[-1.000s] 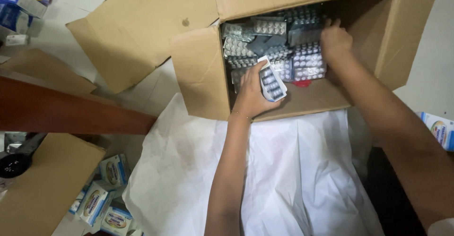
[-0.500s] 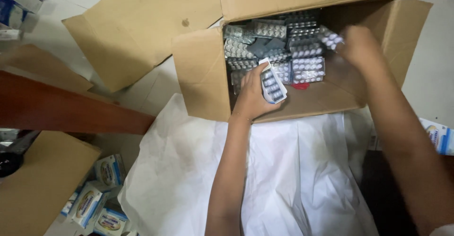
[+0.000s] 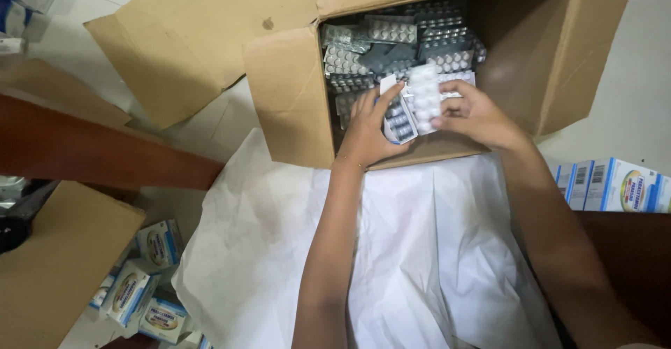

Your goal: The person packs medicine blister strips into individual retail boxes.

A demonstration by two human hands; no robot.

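An open cardboard box (image 3: 290,101) lies on its side, filled with several silver blister packs of pills (image 3: 391,41). At its mouth my left hand (image 3: 367,132) grips a small stack of blister packs (image 3: 398,122). My right hand (image 3: 475,115) holds a white blister strip (image 3: 425,97) and presses it against that stack. Both hands meet just in front of the box's lower edge.
A white crumpled sheet (image 3: 265,237) covers the surface under my arms. Blue-and-white medicine cartons (image 3: 615,185) stand at the right; more cartons (image 3: 140,289) lie at lower left beside a brown cardboard piece (image 3: 49,265). A dark wooden edge (image 3: 98,153) runs at left.
My right hand came out of the box's upper right with a blister strip and moved left to meet the stack in my left hand. The left hand stayed put.
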